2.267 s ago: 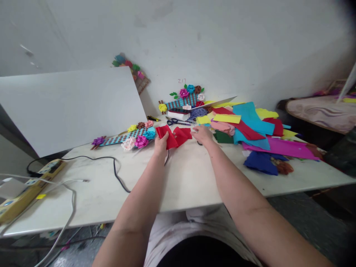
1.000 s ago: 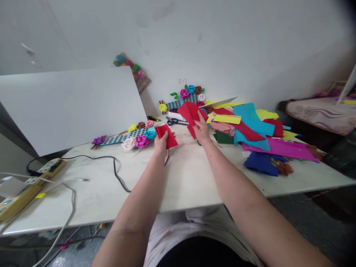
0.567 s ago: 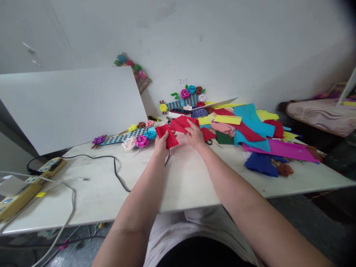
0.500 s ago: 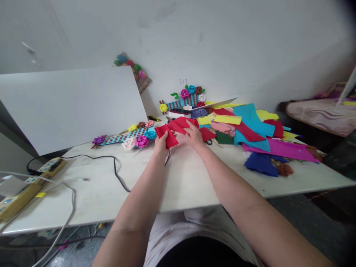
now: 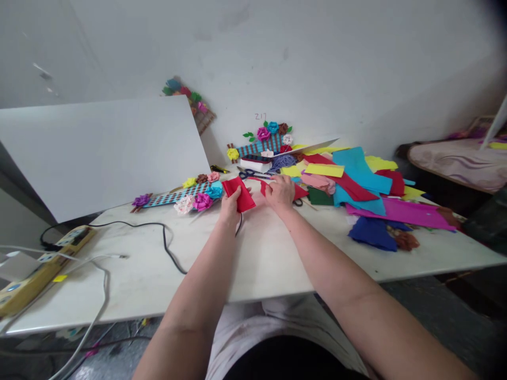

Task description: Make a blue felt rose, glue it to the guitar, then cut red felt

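Observation:
My left hand point(image 5: 229, 207) is closed on a folded piece of red crepe paper point(image 5: 242, 196), thumb on top, above the middle of the table. Close by on the right, the curled fingers of my right hand point(image 5: 280, 194) are on another red crepe paper piece point(image 5: 262, 186), mostly hidden under the hand. Dark-handled scissors point(image 5: 247, 173) lie just behind the hands. Beyond my right hand rests one more red paper piece point(image 5: 301, 192), with a black loop at its lower edge.
Left of my hands lies a woven blue-and-brown panel with paper flowers point(image 5: 174, 197). Coloured crepe paper sheets point(image 5: 360, 171) are heaped at the right. A power strip point(image 5: 47, 264) and cables occupy the left side. A white board point(image 5: 106, 153) leans against the wall.
The red sheet that stretched between my hands has come down, uncovering the scissors. My right hand's fingers have curled in; my left hand still holds the folded red paper.

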Motion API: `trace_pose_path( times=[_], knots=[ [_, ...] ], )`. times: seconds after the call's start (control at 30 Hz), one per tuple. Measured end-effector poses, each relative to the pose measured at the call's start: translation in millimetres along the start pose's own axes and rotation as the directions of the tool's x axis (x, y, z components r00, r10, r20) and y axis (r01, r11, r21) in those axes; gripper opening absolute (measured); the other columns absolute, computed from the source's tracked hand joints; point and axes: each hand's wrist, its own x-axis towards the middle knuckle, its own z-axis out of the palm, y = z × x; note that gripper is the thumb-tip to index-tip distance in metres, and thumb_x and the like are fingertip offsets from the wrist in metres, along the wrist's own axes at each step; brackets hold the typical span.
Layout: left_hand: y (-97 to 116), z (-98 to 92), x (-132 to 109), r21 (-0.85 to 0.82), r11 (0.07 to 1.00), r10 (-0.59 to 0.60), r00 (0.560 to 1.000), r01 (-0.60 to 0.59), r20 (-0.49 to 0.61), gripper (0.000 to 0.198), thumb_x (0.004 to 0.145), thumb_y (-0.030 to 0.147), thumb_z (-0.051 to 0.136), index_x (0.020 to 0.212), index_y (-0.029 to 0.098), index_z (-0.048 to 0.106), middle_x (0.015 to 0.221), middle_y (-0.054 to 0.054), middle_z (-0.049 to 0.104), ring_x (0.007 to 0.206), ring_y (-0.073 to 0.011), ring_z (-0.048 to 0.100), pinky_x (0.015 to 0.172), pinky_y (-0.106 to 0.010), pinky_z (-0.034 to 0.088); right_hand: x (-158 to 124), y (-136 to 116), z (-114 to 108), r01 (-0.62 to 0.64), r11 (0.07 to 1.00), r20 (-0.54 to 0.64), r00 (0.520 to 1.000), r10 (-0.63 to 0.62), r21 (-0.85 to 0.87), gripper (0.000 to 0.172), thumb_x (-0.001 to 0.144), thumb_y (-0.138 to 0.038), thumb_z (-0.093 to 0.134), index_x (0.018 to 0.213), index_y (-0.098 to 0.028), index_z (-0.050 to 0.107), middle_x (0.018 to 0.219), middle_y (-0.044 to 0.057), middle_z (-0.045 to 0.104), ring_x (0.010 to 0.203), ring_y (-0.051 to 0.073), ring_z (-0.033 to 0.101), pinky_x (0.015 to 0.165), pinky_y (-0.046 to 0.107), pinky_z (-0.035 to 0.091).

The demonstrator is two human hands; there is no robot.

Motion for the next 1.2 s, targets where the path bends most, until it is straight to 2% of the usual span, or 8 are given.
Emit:
trace_pose_path(
  times=[0.17, 0.27, 0.33, 0.43, 0.57, 0.7, 0.93, 1.2],
  knots=[
    [1, 2.3, -2, 0.027, 1.000, 0.017, 1.000, -0.017, -0.022, 0.032, 0.066, 0.025, 0.075, 0.092, 0.012, 0.062, 0.078, -0.009, 0.070, 0.073, -0.0198, 0.068, 0.075, -0.034, 0.053, -3, -4, 3, 0.075, 0.995, 0.223, 0.971, -0.087, 0.060, 0.027, 0.083, -0.029, 0.049, 0.079, -0.014, 0.072, 0.094, 0.012, 0.070, 0.091, 0.023, 0.057, 0.086, 0.037, 0.032],
    [1, 3.0, -2, 0.021, 0.999, 0.031, 0.999, -0.030, -0.041, 0.032, 0.061, 0.025, 0.078, 0.086, 0.012, 0.063, 0.074, -0.006, 0.069, 0.069, -0.0180, 0.066, 0.073, -0.033, 0.053, -3, -5, 3, -0.010, 0.966, 0.240, 0.969, -0.054, 0.259, 0.038, 0.087, -0.042, 0.044, 0.073, -0.017, 0.069, 0.087, 0.009, 0.070, 0.087, 0.021, 0.059, 0.083, 0.034, 0.034],
    [0, 3.3, -2, 0.020, 0.999, 0.038, 0.998, -0.037, -0.057, 0.034, 0.057, 0.026, 0.080, 0.084, 0.013, 0.063, 0.073, -0.004, 0.068, 0.066, -0.0168, 0.065, 0.072, -0.032, 0.053, -2, -6, 4, -0.143, 0.875, 0.271, 0.963, 0.014, 0.463, 0.047, 0.088, -0.050, 0.038, 0.070, -0.018, 0.066, 0.078, 0.007, 0.068, 0.080, 0.020, 0.059, 0.075, 0.031, 0.037],
    [-1, 3.9, -2, 0.026, 0.999, 0.042, 0.998, -0.041, -0.054, 0.038, 0.052, 0.027, 0.083, 0.081, 0.014, 0.063, 0.071, -0.003, 0.067, 0.063, -0.0151, 0.063, 0.070, -0.030, 0.053, -2, -10, 7, -0.302, 0.628, 0.368, 0.929, 0.027, 0.717, 0.050, 0.083, -0.060, 0.040, 0.064, -0.018, 0.061, 0.063, 0.002, 0.061, 0.067, 0.016, 0.056, 0.064, 0.026, 0.037],
    [-3, 3.8, -1, 0.033, 0.999, 0.038, 0.998, -0.037, -0.043, 0.040, 0.049, 0.028, 0.084, 0.079, 0.014, 0.063, 0.069, -0.002, 0.067, 0.060, -0.0143, 0.062, 0.071, -0.030, 0.053, -6, -19, 10, -0.359, 0.449, 0.419, 0.907, -0.037, 0.818, 0.043, 0.069, -0.058, 0.059, 0.056, -0.017, 0.054, 0.051, -0.004, 0.046, 0.053, 0.011, 0.042, 0.054, 0.024, 0.031],
    [-4, 2.3, 0, 0.035, 0.999, 0.033, 0.999, -0.032, -0.028, 0.040, 0.050, 0.028, 0.084, 0.081, 0.014, 0.063, 0.072, -0.004, 0.068, 0.064, -0.0168, 0.065, 0.074, -0.033, 0.053, -8, -22, 12, -0.346, 0.451, 0.395, 0.919, -0.016, 0.823, 0.036, 0.066, -0.049, 0.062, 0.054, -0.017, 0.052, 0.050, -0.006, 0.039, 0.051, 0.009, 0.033, 0.052, 0.023, 0.028],
    [1, 0.0, 1, 0.028, 0.999, 0.025, 0.999, -0.024, -0.029, 0.041, 0.053, 0.025, 0.083, 0.089, 0.013, 0.066, 0.087, -0.008, 0.071, 0.080, -0.0230, 0.068, 0.080, -0.039, 0.055, -2, -14, 14, -0.291, 0.487, 0.297, 0.953, 0.067, 0.824, 0.033, 0.065, -0.048, 0.057, 0.053, -0.019, 0.048, 0.051, -0.004, 0.039, 0.054, 0.011, 0.035, 0.054, 0.025, 0.030],
    [-1, -8.3, 9, 0.097, 0.993, 0.067, 0.996, -0.061, -0.061, 0.037, 0.054, 0.029, 0.082, 0.083, 0.011, 0.068, 0.080, -0.008, 0.071, 0.072, -0.0206, 0.067, 0.073, -0.034, 0.056, 0, -6, 22, -0.260, 0.568, 0.205, 0.966, 0.160, 0.781, 0.031, 0.068, -0.046, 0.054, 0.053, -0.020, 0.045, 0.049, -0.004, 0.037, 0.053, 0.012, 0.035, 0.053, 0.026, 0.030]
  ],
)
